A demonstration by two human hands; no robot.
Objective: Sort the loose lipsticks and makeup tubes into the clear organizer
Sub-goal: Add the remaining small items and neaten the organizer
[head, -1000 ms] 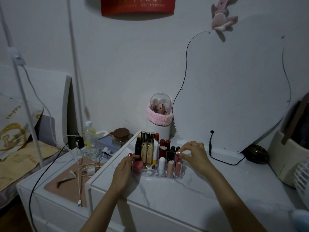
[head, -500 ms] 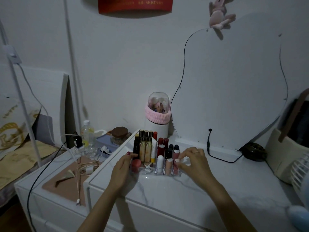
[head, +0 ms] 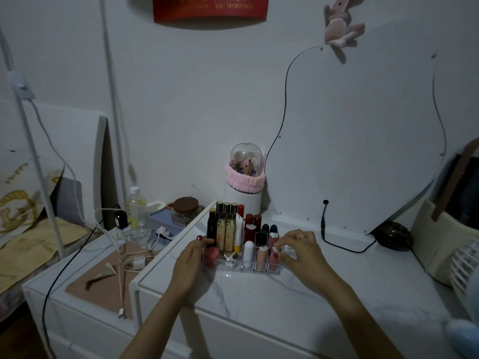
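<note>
The clear organizer (head: 234, 266) stands on the white marble-look tabletop (head: 285, 301), near its back left corner. Upright in its slots are gold tubes (head: 225, 235), dark red lipsticks (head: 252, 224), a white lipstick (head: 248, 251), pink lipsticks (head: 261, 257) and a small red jar (head: 212, 255). My left hand (head: 190, 261) wraps the organizer's left end, thumb against a black tube (head: 211, 228). My right hand (head: 302, 251) closes on the right end, fingertips beside the rightmost pink lipstick (head: 272, 257). No loose tubes show on the tabletop.
A white brush holder with a pink band (head: 245, 183) and a curvy mirror (head: 357, 138) stand behind the organizer, with a black cable (head: 339, 243) trailing right. A basket (head: 438, 244) and fan (head: 466, 270) sit at right. The lower side table (head: 85, 288) holds cables, a bottle (head: 134, 211) and a jar (head: 185, 209).
My right hand has dropped from the tops of the lipsticks to the organizer's right end. My left hand stays at the left end. The view has tilted slightly.
</note>
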